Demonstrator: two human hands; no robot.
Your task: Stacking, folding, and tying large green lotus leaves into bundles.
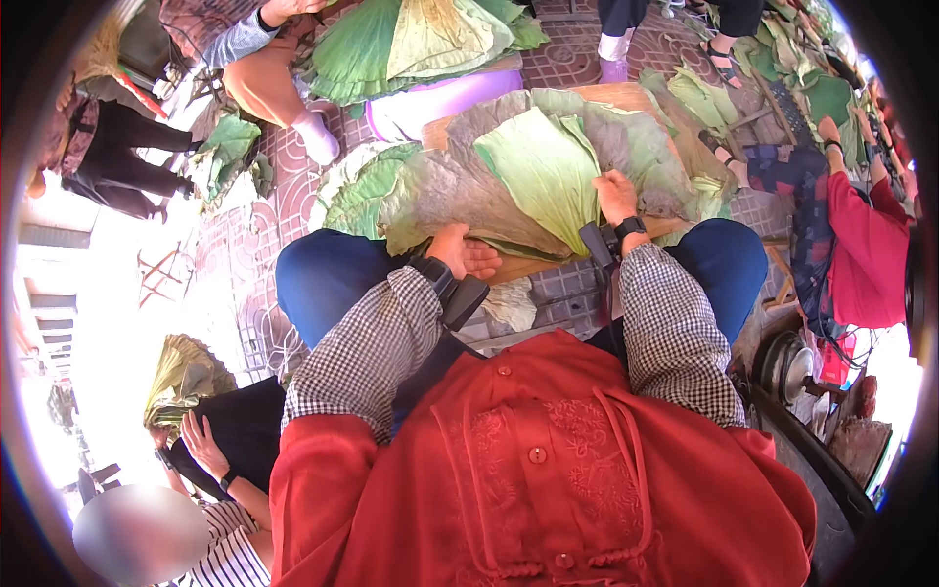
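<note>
Patterned paving lies beneath a wooden surface, where a light green leaf rests on greyish-brown leaves. At its right edge, the right hand pinches it; the left hand is open, fingers extended, near the brown leaves' lower edge. Beyond, green leaves cover purple cloth.

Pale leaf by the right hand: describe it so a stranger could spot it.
Find the red shirt, then look up past the blue trousers to the spread grey-brown leaves. The pale leaf lies on top, its right edge at the right hand. Its bright yellow-green sets it apart from those duller ones.
</note>
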